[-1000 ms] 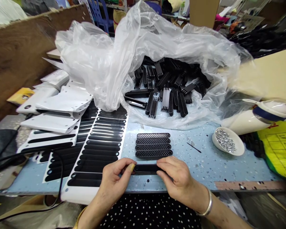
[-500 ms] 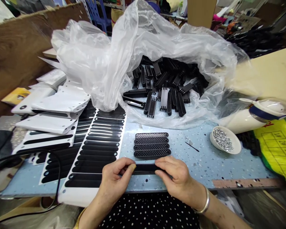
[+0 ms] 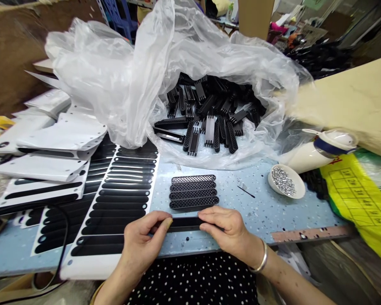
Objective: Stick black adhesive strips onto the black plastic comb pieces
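Between my two hands is a long black plastic strip-shaped piece (image 3: 186, 224), lying level near the table's front edge. My left hand (image 3: 147, 235) pinches its left end between thumb and fingers. At its right end my right hand (image 3: 225, 226) grips it the same way, so both tips are covered. Just beyond stand several black bars with a lattice pattern (image 3: 193, 192), side by side in a neat block. To the left lie sheets of black rounded stickers (image 3: 119, 197) on white backing.
An open clear plastic bag (image 3: 120, 80) holds a heap of black plastic parts (image 3: 209, 129) at the back. On the right are a white bowl of small silvery pieces (image 3: 285, 182), a cream bottle (image 3: 301, 156) and a yellow-green sack (image 3: 362, 190). A dark cable (image 3: 66, 237) crosses the left side.
The whole view has shifted, so things sit a little further left in the picture. Both hands keep their hold on the black piece, with no clear movement against the table.
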Action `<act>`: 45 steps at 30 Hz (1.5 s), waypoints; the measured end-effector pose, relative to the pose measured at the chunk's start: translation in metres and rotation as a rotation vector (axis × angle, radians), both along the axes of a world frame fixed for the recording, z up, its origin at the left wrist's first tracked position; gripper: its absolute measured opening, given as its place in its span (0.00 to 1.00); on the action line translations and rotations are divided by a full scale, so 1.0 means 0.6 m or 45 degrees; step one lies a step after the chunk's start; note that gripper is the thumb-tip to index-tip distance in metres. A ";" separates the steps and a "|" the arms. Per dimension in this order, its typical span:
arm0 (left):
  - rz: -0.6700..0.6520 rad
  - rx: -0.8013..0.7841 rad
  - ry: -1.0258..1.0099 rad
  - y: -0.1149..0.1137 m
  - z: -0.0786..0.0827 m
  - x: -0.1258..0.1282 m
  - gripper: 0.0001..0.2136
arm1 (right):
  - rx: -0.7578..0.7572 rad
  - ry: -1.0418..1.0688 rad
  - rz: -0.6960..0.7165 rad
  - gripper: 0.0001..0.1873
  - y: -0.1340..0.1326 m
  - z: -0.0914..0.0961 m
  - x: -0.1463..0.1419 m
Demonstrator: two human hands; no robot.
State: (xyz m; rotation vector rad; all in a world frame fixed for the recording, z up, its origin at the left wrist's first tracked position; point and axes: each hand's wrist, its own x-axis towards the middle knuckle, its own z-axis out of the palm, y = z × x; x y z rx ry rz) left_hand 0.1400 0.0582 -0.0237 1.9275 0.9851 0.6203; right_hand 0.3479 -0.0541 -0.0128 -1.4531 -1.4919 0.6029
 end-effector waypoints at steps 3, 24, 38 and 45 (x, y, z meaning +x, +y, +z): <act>0.003 0.016 0.002 0.002 0.001 0.002 0.08 | 0.001 0.002 -0.003 0.12 0.000 -0.006 0.001; -0.037 0.233 -0.034 -0.003 0.002 0.007 0.08 | -0.130 0.052 -0.483 0.09 -0.033 -0.010 0.004; -0.462 0.923 -0.153 -0.035 0.042 0.065 0.10 | 0.040 -0.222 -0.488 0.11 -0.063 -0.009 0.045; -0.604 0.886 -0.087 -0.037 0.028 0.111 0.10 | -0.097 -0.987 -0.621 0.08 -0.057 -0.036 0.175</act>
